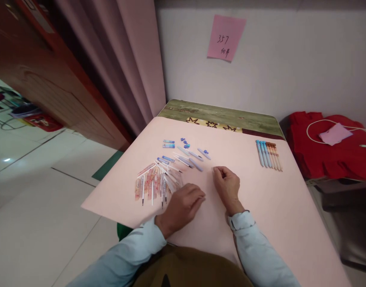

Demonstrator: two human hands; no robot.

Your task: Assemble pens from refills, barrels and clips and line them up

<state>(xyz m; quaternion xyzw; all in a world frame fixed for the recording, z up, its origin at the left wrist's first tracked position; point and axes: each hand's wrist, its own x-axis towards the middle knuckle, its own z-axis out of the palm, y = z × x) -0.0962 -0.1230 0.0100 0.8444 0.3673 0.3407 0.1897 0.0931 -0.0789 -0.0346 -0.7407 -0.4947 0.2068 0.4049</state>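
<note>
Left hand (184,205): held low over the tabletop (223,113), palm down, with thumb and fingers drawn together in a pinch; whether anything small is gripped cannot be told. The heap of pen parts is just beyond it, to the left.
Right hand (227,187): held a little farther forward, loosely curled, with thumb and forefinger brought close; whether anything is held cannot be told.
Heap of pen parts: made up of printed sleeves (137,190) in orange and pink, with white refills (152,192) strewn across them, their dark tips mostly pointed toward the person.
Loose pieces: lilac barrels (196,164) are scattered slantwise beyond the left hand; blue printed tubes (168,158) are laid beside the refills, light-blue tubes (169,146) farther back, and small dark-blue pieces (185,142) near those.
Row of pens: blue-topped pens (264,154) and brown-topped pens (274,157) are lined up side by side, well to the right.
Covering: most of the tabletop is covered by a pale pink sheet (275,223); green wood grain is left showing at the far edge.
Surroundings: a pink note (226,38), handwritten "357", is fixed to the wall; red cloth (301,149) is piled at right.
</note>
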